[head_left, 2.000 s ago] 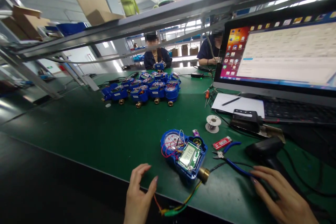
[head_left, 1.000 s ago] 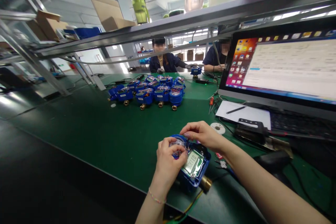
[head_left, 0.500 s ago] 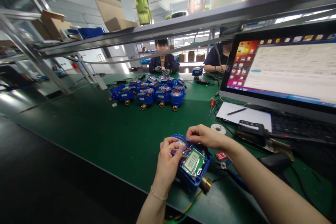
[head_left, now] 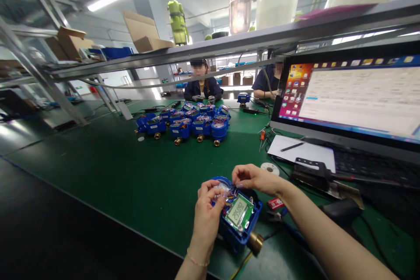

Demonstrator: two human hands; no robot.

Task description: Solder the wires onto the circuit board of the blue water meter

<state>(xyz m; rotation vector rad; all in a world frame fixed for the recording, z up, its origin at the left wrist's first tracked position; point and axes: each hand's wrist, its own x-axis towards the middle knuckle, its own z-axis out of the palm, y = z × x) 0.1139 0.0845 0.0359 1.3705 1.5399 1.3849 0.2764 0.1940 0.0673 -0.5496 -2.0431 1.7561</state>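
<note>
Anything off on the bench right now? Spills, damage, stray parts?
No spill or clear damage seen. One oddity: a small white disc lies alone on the green bench, off the grouped blue meters. The near meter is open, wires exposed, but several grouped ones are too; probably normal.

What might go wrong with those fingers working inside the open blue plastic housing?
Thin coloured wires run right beside the fingers of the left hand and right hand, so one might snag and pull loose. The green circuit board with a grey display sits uncovered, so a slip could knock it. The blue-handled metal pliers lie close to the right forearm, which might nudge them.
</note>
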